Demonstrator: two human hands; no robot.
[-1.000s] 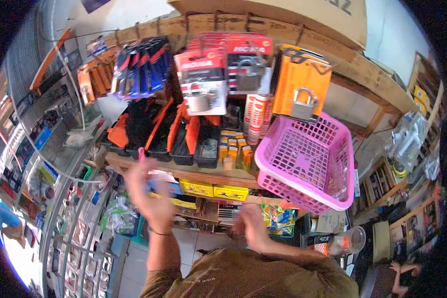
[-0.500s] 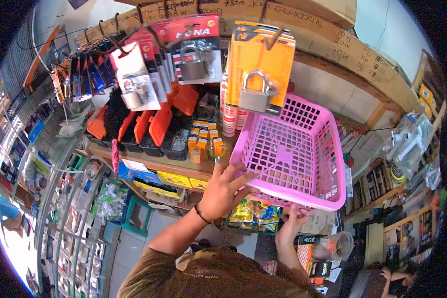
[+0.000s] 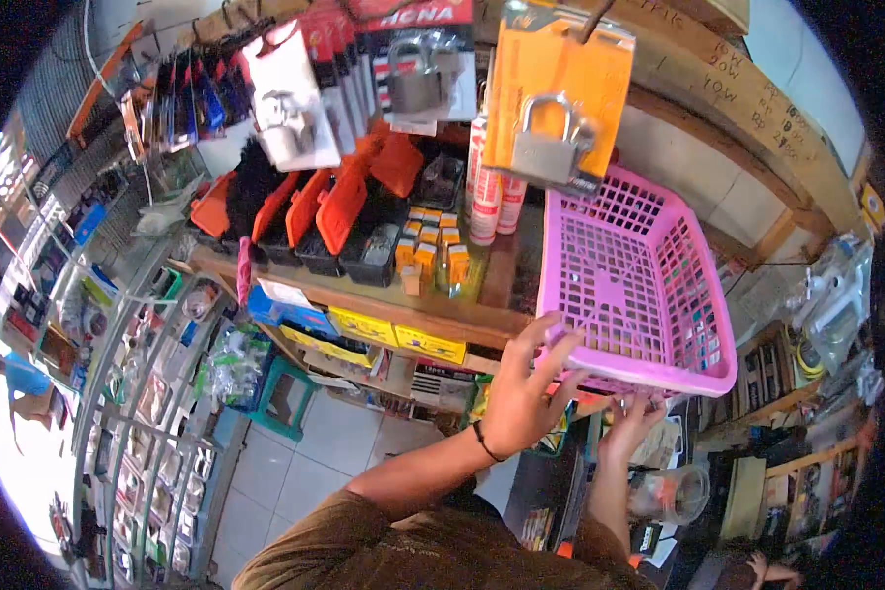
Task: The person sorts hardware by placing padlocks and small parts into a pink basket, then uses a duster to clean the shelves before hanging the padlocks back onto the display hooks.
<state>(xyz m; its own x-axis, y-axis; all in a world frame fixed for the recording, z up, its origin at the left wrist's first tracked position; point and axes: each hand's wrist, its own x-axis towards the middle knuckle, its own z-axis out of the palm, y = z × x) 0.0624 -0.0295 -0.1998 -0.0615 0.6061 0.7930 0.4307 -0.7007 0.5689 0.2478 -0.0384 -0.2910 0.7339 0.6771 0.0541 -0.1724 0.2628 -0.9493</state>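
A pink plastic basket (image 3: 627,370) with lattice walls sits tilted at the right end of the wooden shelf. My left hand (image 3: 526,403) is closed on its near left corner, fingers over the rim. Beneath the near edge, my right hand (image 3: 629,428) grips the basket from below; part of its fingers is hidden by the rim. In front of and above the basket hangs a padlock in an orange blister pack (image 3: 559,108).
Left of the basket stand white-and-red tubes (image 3: 484,192), small orange-and-white boxes (image 3: 428,246) and black bins with orange lids (image 3: 334,216). More carded padlocks (image 3: 418,74) hang above. A glass display case (image 3: 147,423) runs along the left, near a green stool (image 3: 283,401). At lower right is a clear plastic jar (image 3: 674,494).
The basket and both hands have shifted right in view, and the basket now stands apart from the tubes. The view itself has also moved, with the hanging packs higher.
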